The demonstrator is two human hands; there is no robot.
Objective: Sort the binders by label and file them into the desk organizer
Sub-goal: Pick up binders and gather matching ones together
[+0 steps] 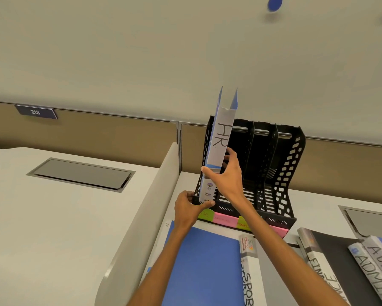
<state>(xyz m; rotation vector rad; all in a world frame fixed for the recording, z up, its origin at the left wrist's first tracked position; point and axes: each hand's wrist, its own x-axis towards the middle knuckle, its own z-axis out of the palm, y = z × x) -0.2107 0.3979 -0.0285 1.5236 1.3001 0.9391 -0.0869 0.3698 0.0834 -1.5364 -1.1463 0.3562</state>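
Gripping the white-spined blue ring binder marked HR (pixel 221 138) with your right hand (pixel 226 176), you hold it upright in the leftmost compartment of the black perforated plastic desk organizer (pixel 289 164). Your thumb reaches across the front of the spine to its left edge, just below a blue band. Your fingers (pixel 230 154) curl round the right edge, so the spine is pinched between them. The binder's foot sits at the front of that compartment, and its two blue covers stick up above the organizer's back wall.

Your left hand (pixel 189 206) holds the organizer's front left corner. The fingers wrap round the corner post, and the thumb presses along the front lip, right under the binder's foot.

The organizer stands at the far edge of the white tabletop (pixel 313 206), against the beige partition (pixel 119 138). Green and pink sticky notes (pixel 226 219) line its front base, one under each compartment.

Nearer you, a flat blue binder (pixel 203 261) lies by the tabletop's left edge, under your left forearm. A white spine reading SPOR runs along its right side. Further right lies a black binder with a white FINANCE spine (pixel 320 263). Beyond it, toward the tabletop's right side, lie two white-spined binders marked ADMIN (pixel 373 268).
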